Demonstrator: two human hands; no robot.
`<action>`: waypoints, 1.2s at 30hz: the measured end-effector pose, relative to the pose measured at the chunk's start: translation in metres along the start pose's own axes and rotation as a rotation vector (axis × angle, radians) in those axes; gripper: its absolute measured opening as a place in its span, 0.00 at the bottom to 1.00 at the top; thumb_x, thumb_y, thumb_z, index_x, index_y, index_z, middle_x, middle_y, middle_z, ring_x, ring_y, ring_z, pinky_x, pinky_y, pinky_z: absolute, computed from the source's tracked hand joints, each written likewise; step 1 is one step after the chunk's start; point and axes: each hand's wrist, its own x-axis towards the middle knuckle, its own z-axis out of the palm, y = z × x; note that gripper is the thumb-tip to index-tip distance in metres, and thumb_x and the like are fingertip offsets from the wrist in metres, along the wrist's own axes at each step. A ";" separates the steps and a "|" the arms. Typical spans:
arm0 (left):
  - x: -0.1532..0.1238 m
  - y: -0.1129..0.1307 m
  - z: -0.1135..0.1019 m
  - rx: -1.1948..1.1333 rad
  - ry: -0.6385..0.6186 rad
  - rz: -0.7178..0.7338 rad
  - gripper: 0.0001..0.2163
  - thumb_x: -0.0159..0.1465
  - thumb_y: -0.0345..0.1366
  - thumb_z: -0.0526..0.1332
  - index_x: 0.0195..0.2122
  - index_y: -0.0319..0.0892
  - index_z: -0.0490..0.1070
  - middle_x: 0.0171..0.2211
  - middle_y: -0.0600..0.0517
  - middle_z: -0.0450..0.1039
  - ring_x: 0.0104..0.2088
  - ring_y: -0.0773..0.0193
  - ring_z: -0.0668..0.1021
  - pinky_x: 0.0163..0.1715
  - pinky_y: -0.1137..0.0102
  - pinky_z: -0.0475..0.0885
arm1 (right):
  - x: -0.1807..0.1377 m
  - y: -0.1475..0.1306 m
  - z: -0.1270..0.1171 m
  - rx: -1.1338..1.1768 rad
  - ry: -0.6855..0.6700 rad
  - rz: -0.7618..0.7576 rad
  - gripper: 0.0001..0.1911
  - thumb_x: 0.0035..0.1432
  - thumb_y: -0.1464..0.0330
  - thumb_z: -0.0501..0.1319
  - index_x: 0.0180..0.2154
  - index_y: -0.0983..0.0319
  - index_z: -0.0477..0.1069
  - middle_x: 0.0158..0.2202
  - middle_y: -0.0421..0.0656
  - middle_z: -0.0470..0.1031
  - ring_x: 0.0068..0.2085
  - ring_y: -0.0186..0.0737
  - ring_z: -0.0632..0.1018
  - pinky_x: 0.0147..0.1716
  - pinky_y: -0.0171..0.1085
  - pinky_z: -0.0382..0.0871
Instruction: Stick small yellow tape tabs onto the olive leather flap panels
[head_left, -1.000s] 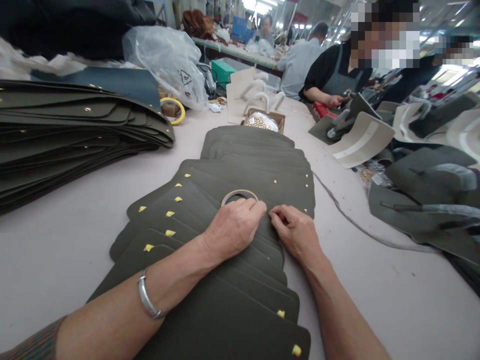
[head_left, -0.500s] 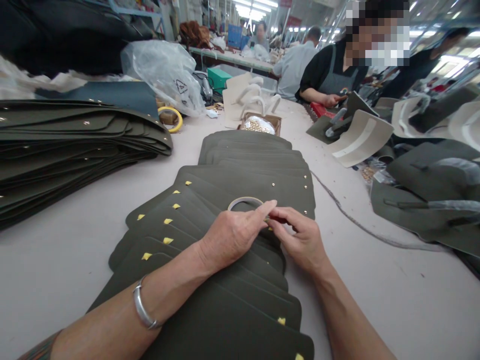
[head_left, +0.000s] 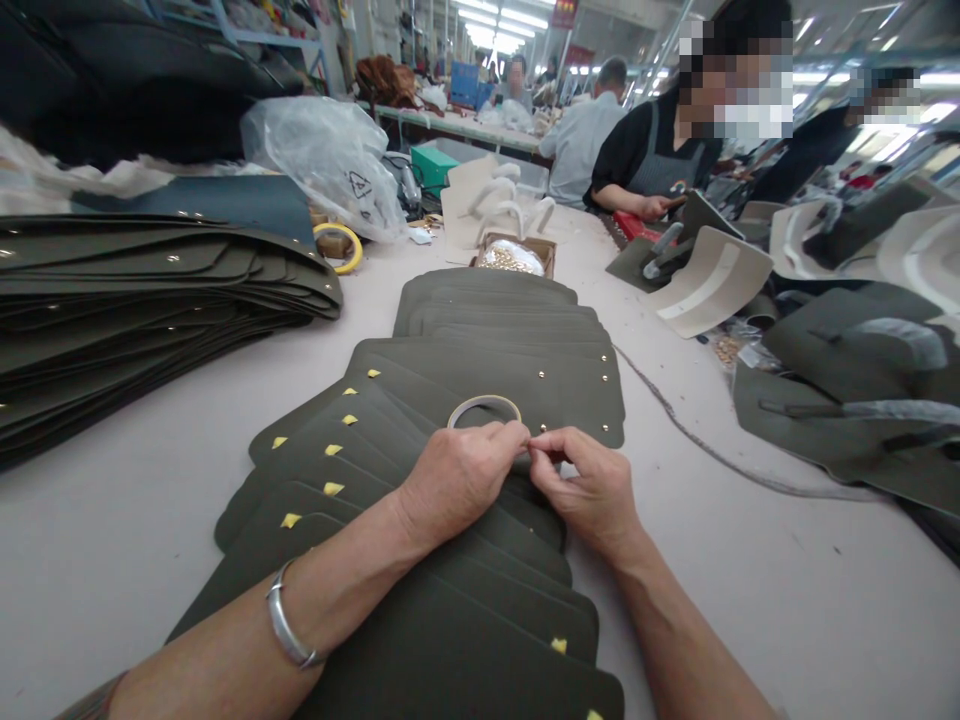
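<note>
My left hand (head_left: 466, 478) is closed around the near side of a narrow roll of tape (head_left: 484, 402), whose upper rim shows above the knuckles. Its thumb and forefinger meet the pinched fingertips of my right hand (head_left: 589, 490) beside the roll. The bit of tape between them is almost wholly hidden. Both hands are over a fanned stack of dark olive panels (head_left: 450, 620). Small yellow tape pieces (head_left: 290, 521) stick to the panels along their left side and near the lower right corners. Gold rivets (head_left: 541, 374) dot an upper panel.
Another pile of olive panels (head_left: 165, 290) lies at left, near a yellow tape roll (head_left: 349, 248) and a clear plastic bag (head_left: 322, 165). Beyond the stack is a small box of gold hardware (head_left: 514, 255). A cord (head_left: 675, 425) and more bag parts (head_left: 840, 400) lie right. A co-worker (head_left: 660, 150) sits opposite.
My fingertips have come together in a tighter pinch, my left fingers having curled in. Both hands sit slightly lower in view, and a rivet beside them is now uncovered. The view has shifted slightly.
</note>
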 end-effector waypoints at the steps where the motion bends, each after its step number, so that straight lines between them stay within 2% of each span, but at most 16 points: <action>1: 0.000 0.000 0.000 0.019 0.015 0.004 0.08 0.69 0.33 0.49 0.36 0.41 0.67 0.29 0.54 0.73 0.30 0.67 0.77 0.27 0.75 0.69 | 0.000 -0.002 0.001 0.036 0.004 0.062 0.06 0.54 0.73 0.58 0.28 0.61 0.73 0.24 0.40 0.76 0.24 0.33 0.74 0.27 0.32 0.68; 4: -0.001 0.003 -0.001 0.042 0.106 0.047 0.11 0.69 0.32 0.48 0.32 0.41 0.66 0.25 0.54 0.70 0.27 0.67 0.74 0.25 0.75 0.66 | 0.002 -0.004 0.007 0.301 -0.009 0.383 0.06 0.52 0.68 0.61 0.27 0.62 0.73 0.22 0.39 0.75 0.21 0.33 0.74 0.23 0.32 0.69; 7: -0.002 0.006 -0.001 0.038 0.169 0.107 0.11 0.68 0.31 0.49 0.30 0.40 0.65 0.24 0.54 0.68 0.26 0.68 0.71 0.26 0.75 0.66 | 0.004 0.009 0.009 0.598 0.012 0.721 0.11 0.49 0.61 0.65 0.28 0.64 0.73 0.19 0.38 0.73 0.19 0.33 0.74 0.20 0.32 0.71; 10: -0.001 0.007 0.000 0.102 0.107 0.080 0.08 0.68 0.30 0.51 0.32 0.41 0.66 0.27 0.54 0.69 0.28 0.66 0.72 0.27 0.73 0.67 | 0.006 0.031 0.005 0.598 0.071 0.859 0.17 0.44 0.59 0.69 0.31 0.66 0.75 0.20 0.38 0.74 0.18 0.31 0.74 0.21 0.32 0.72; 13: 0.001 0.006 0.002 0.193 -0.038 -0.025 0.05 0.67 0.30 0.53 0.35 0.42 0.67 0.31 0.52 0.70 0.32 0.62 0.73 0.28 0.71 0.68 | 0.007 0.046 0.000 0.508 0.042 0.834 0.19 0.43 0.57 0.69 0.32 0.66 0.76 0.21 0.39 0.74 0.20 0.31 0.73 0.22 0.31 0.71; 17: 0.002 0.006 0.002 0.203 -0.185 -0.081 0.04 0.66 0.29 0.53 0.36 0.43 0.66 0.33 0.52 0.70 0.35 0.59 0.73 0.29 0.68 0.70 | 0.007 0.046 -0.001 0.352 -0.084 0.726 0.17 0.48 0.56 0.66 0.31 0.65 0.77 0.22 0.40 0.74 0.21 0.32 0.73 0.22 0.31 0.70; 23: 0.000 0.006 0.002 0.184 -0.204 -0.085 0.04 0.66 0.28 0.53 0.38 0.43 0.66 0.34 0.51 0.69 0.36 0.57 0.72 0.29 0.67 0.72 | 0.012 0.035 0.003 -0.024 -0.147 0.507 0.13 0.52 0.60 0.60 0.28 0.62 0.77 0.24 0.42 0.78 0.25 0.37 0.75 0.26 0.34 0.68; 27: 0.000 0.005 0.003 0.175 -0.197 -0.081 0.04 0.65 0.28 0.53 0.37 0.42 0.66 0.34 0.51 0.69 0.36 0.58 0.72 0.29 0.67 0.72 | 0.017 0.033 0.006 -0.134 -0.161 0.435 0.11 0.53 0.62 0.58 0.27 0.60 0.75 0.25 0.41 0.79 0.27 0.38 0.77 0.30 0.35 0.68; 29: 0.000 0.005 0.003 0.175 -0.198 -0.082 0.05 0.65 0.28 0.53 0.38 0.42 0.66 0.34 0.51 0.69 0.36 0.58 0.72 0.29 0.67 0.72 | 0.018 0.035 0.007 -0.144 -0.153 0.453 0.09 0.52 0.63 0.59 0.31 0.60 0.75 0.24 0.40 0.78 0.26 0.38 0.77 0.30 0.36 0.69; 32: 0.000 0.005 0.002 0.173 -0.201 -0.081 0.05 0.66 0.29 0.53 0.38 0.42 0.66 0.34 0.50 0.69 0.36 0.58 0.72 0.29 0.67 0.72 | 0.014 0.038 0.006 -0.035 -0.092 0.560 0.18 0.52 0.59 0.61 0.43 0.61 0.71 0.25 0.40 0.78 0.23 0.38 0.77 0.26 0.37 0.71; 34: 0.000 0.005 0.002 0.169 -0.205 -0.080 0.05 0.66 0.29 0.53 0.38 0.42 0.66 0.34 0.50 0.69 0.36 0.58 0.72 0.30 0.67 0.72 | 0.009 0.039 0.003 0.082 -0.071 0.641 0.20 0.52 0.56 0.61 0.42 0.63 0.71 0.26 0.41 0.78 0.22 0.38 0.77 0.23 0.36 0.71; 36: 0.000 0.005 0.002 0.165 -0.210 -0.080 0.05 0.66 0.29 0.52 0.38 0.42 0.66 0.34 0.50 0.69 0.37 0.57 0.72 0.30 0.67 0.72 | 0.004 0.039 0.000 0.124 -0.087 0.655 0.18 0.53 0.55 0.60 0.36 0.63 0.73 0.25 0.43 0.77 0.23 0.38 0.77 0.24 0.36 0.72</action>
